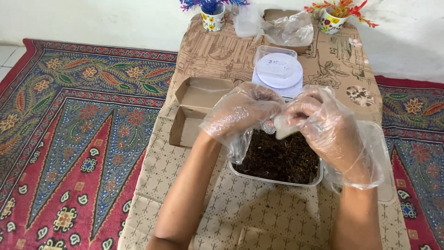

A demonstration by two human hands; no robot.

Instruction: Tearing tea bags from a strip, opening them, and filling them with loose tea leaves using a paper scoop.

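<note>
From the head camera, the left hand [243, 113] and right hand [323, 125], both in loose clear plastic gloves, pinch a small white packet [283, 127] between closed fingertips, just above a clear tub of dark soil [282, 159] near the table's front edge. An open brown cardboard box [196, 109] lies at the left edge; a white round lid [279, 70] sits behind the hands.

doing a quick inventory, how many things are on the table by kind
flower mugs: 2
cardboard boxes: 2
clear tub of dark soil: 1
scale with an empty clear tub on it: 1
small white piece held by both hands: 1
total: 7
</note>
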